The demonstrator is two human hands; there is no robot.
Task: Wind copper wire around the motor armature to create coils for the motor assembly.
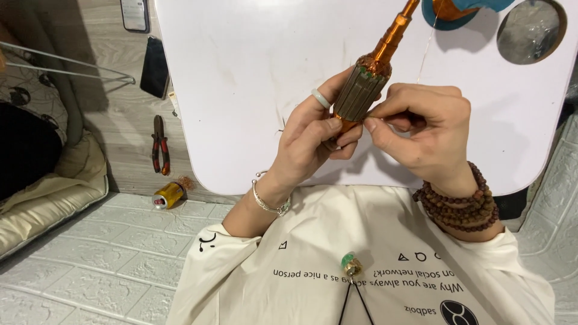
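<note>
You hold a motor armature, a grey slotted steel core with copper windings on an orange shaft, above the middle of the white rounded tabletop, its shaft slanting up toward one o'clock. Your left hand is closed around the lower end of the core, thumb pressed just below it, with a pale green ring on one finger and a silver bracelet at the wrist. Your right hand sits at three o'clock from the core, touching it, thumb and forefinger pinched together at the core's lower edge; what lies between them is too small to tell. A thin copper wire runs up from above that hand toward one o'clock, where a teal and orange spool lies at the table's edge beside a round hole in the tabletop. Dark wooden bead bracelets wrap your right wrist. Far out at nine o'clock, on the wooden floor, lie red-handled pliers, and just below them a small brass-coloured cylinder.
</note>
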